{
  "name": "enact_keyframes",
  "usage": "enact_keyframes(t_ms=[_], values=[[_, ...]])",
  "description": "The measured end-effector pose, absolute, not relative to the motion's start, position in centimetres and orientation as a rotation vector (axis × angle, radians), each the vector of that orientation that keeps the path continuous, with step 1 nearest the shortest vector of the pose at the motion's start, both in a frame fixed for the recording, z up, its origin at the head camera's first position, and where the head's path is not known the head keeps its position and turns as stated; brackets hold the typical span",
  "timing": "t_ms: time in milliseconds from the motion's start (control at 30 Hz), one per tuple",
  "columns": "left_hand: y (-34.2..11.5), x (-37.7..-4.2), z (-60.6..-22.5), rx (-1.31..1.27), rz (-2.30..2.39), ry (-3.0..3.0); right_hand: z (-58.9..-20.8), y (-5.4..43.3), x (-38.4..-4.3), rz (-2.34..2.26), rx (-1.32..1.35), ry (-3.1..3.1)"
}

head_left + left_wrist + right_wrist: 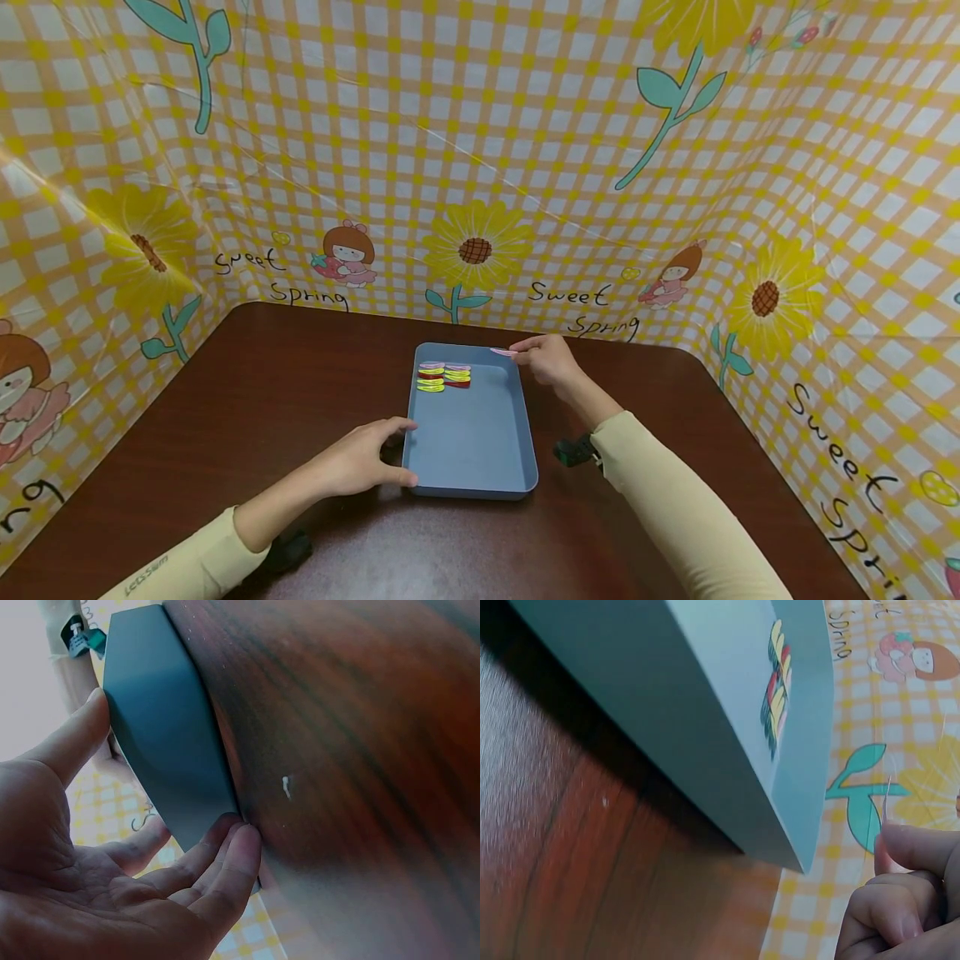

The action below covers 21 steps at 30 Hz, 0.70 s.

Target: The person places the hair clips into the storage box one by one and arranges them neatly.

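A blue-grey rectangular tray (468, 442) lies on the table. My left hand (363, 458) holds its left wall near the front corner, thumb and index fingertip at the rim, the other fingers curled against the outer side (169, 742). Beyond the tray's back right corner, my right hand (551, 362) pinches a slim pink hair clip (502, 352) between thumb and forefinger; it appears nearly edge-on in the right wrist view. Inside the tray at the back left, several snap hair clips (431, 377) in pink, yellow and red lie in two columns side by side.
The dark brown wooden table (322, 367) runs back to a checked cloth (480, 167) with sunflowers, which hangs along the back and both sides. A small white mark (286, 787) shows on the wood. Dark wrist devices (576, 451) sit under both forearms.
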<state>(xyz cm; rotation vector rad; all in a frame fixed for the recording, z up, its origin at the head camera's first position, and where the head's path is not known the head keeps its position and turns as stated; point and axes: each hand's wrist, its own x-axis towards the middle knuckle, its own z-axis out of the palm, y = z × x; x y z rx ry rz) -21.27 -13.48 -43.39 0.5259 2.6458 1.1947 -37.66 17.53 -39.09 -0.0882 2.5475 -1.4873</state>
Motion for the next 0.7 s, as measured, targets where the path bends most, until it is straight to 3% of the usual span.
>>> enact_keyframes(t_ms=[700], values=[[-13.5,-21.3,-43.7,0.540,1.183,2.660,-40.4,13.1,-37.3,-1.423,-0.054,2.589]])
